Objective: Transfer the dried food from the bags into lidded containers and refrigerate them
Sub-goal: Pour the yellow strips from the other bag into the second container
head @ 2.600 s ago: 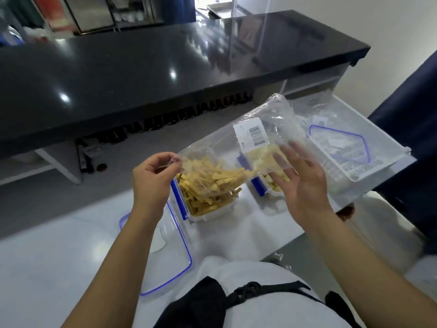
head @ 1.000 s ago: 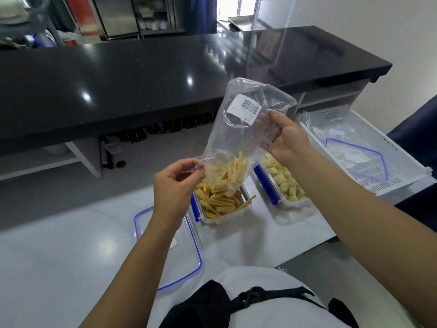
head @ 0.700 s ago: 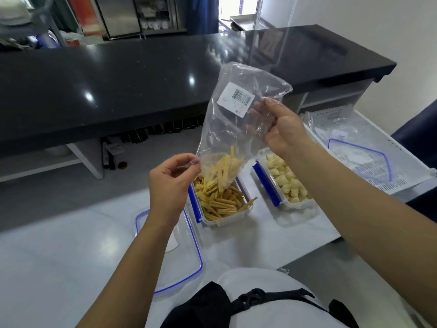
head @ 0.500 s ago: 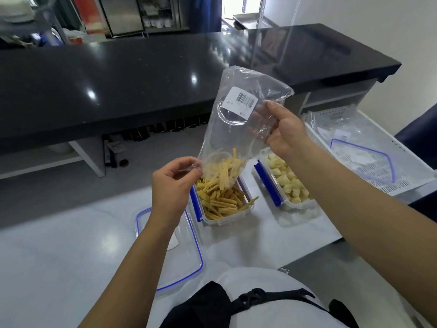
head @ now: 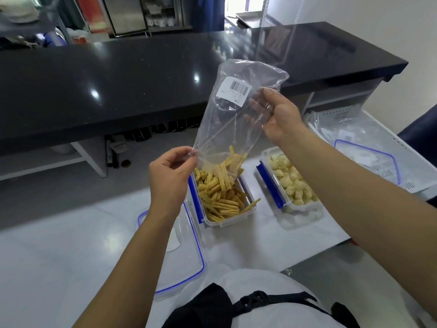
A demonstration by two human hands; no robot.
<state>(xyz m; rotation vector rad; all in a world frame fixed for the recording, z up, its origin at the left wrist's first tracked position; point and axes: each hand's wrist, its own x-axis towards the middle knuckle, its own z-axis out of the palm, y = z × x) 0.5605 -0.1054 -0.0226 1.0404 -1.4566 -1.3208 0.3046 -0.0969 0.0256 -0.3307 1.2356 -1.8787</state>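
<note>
Head cam, only one view here. Clear plastic bag is held upside down above the table, mouth pointing down over the open container in the middle of the shot. Left hand pinches the bag's lower edge at about 9 o'clock from the container, thumb and fingertips squeezed on the film. Right hand grips the upper part of the bag up toward 1 o'clock, fingers curled round the plastic, some of them showing through it. There's a white barcode label near the top of the bag.

A last clump of yellow dried sticks sits at the bag's mouth, touching the pile already in the container. One stick hangs over the container's right-hand rim. The container has a blue clip along its left side.

Just to the right, around 3 o'clock, is a second open container with pale, chunky dried pieces in it, also with a blue clip on its left side. A clear lid with a blue seal lies flat on the table at 7 o'clock, partly under the left forearm. Over at the far right there's a white perforated tray with another blue-seal lid and some crumpled clear plastic lying in it. A long black counter runs across at 12 o'clock.
</note>
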